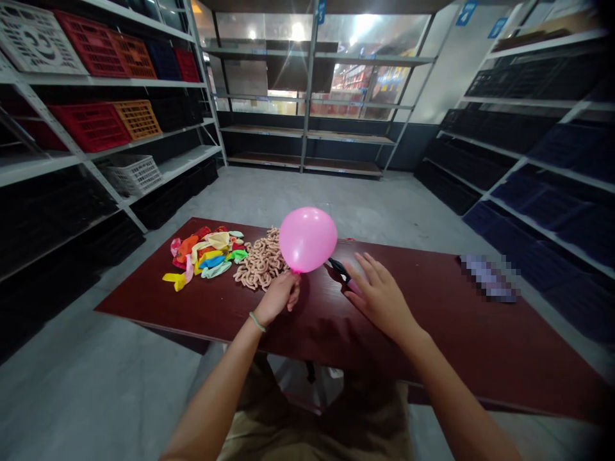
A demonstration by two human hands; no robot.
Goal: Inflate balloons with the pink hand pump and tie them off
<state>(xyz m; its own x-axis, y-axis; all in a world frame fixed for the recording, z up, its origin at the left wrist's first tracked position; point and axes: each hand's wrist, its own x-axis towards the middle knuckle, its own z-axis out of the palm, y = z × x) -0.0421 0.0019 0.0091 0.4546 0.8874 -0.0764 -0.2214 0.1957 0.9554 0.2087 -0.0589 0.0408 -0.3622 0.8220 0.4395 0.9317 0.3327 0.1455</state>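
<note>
A pink inflated balloon [308, 238] stands upright above the table, its neck pinched in the fingers of my left hand [280, 296]. Over the tabletop to its right is my right hand [382, 296], fingers stretched out. Beside and partly under those fingers is a tool with a black tip [339, 267] and a pinkish body, perhaps a balloon pump; my hand hides much of it. Left of the balloon lies a heap of beige, curled, cord-like pieces [262, 262]. Farther left sits a pile of limp balloons [211, 253] in several colours.
The dark red-brown table [432, 333] spans the front. A blurred-out purple item [489, 278] lies at its right end. Shelving with red crates [89, 126] and a white basket [137, 174] stands on the left. More racks [307, 134] line the back and right.
</note>
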